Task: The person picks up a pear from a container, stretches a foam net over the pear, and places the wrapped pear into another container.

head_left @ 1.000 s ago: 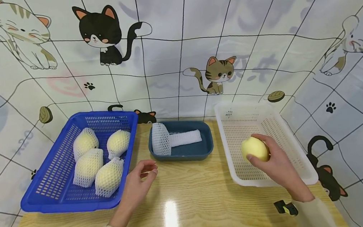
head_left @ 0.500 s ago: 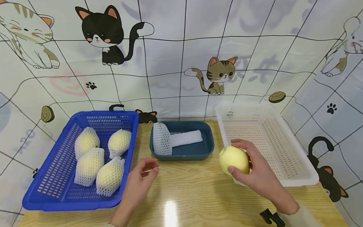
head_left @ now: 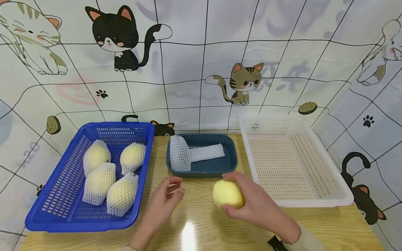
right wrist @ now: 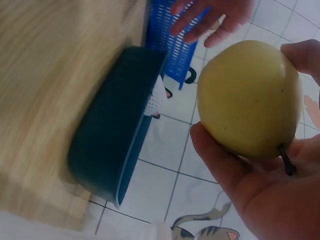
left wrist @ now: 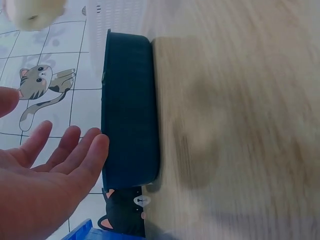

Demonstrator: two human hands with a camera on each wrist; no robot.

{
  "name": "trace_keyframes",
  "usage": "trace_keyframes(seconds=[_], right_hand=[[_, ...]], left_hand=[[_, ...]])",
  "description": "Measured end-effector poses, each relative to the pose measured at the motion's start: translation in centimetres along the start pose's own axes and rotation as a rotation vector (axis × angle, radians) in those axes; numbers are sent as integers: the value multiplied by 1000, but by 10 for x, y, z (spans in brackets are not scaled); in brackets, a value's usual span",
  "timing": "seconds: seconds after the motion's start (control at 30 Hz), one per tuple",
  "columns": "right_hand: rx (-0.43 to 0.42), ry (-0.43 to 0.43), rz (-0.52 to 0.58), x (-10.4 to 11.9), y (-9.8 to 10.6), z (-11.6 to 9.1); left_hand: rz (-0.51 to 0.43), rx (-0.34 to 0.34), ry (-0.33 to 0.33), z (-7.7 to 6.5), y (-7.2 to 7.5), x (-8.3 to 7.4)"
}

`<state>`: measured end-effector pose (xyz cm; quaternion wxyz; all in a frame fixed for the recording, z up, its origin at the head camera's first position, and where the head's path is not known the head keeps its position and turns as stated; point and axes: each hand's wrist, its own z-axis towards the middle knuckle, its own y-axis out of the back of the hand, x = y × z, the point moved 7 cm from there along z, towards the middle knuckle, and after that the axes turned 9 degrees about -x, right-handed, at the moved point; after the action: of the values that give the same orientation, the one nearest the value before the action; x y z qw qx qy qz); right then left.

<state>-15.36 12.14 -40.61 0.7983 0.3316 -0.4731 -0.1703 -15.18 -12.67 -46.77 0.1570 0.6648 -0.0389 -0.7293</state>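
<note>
A yellow pear (head_left: pixel 227 194) with a dark stem, plain in the right wrist view, is held by my right hand (head_left: pixel 256 202) between thumb and fingers, above the table in front of the teal tray. To its left, my left hand (head_left: pixel 164 202) hovers with loosely bent fingers and nothing in it. Two white foam net sleeves lie in the teal tray (head_left: pixel 231 164): one sleeve (head_left: pixel 179 153) stands puffed open at the left, the other sleeve (head_left: pixel 207 152) lies flat. Several pears in foam nets, such as this netted pear (head_left: pixel 122 195), lie in the blue basket (head_left: pixel 77 228).
At the right stands a white plastic basket (head_left: pixel 301 202) with slotted walls. Behind everything rises a cat-print sheet (head_left: pixel 187 55). The wooden table (head_left: pixel 210 236) extends in front of the containers, with a bright glare streak on it.
My right hand has carried the pear leftward out of the white basket to the middle of the table. The left hand has shifted slightly right, toward the pear.
</note>
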Motion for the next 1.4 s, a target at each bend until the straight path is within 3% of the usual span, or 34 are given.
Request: trace_keyframes(seconds=[0.13,0.27,0.43,0.5,0.73,1.0,1.13,1.4], right_hand=[[52,59,-71,0,-18,3],[120,59,-122,-5,-36,8],[208,21,-174,-12,-59,12],[231,43,-194,-12,-67,13],[204,135,-283,-8,-84,17],[164,134,-222,-7,-91,18],[186,141,-197,-9,-92,15],[242,12,-79,-30,-83,6]], left_hand=[[17,21,18,1,0,1],[41,50,22,0,-3,2],[56,154,3,-3,-15,6],[73,198,-4,-4,-20,9],[114,289,-29,-7,-33,15],[94,350,37,-7,-37,22],[79,363,27,-7,-37,21],[69,395,-19,-9,-40,19]])
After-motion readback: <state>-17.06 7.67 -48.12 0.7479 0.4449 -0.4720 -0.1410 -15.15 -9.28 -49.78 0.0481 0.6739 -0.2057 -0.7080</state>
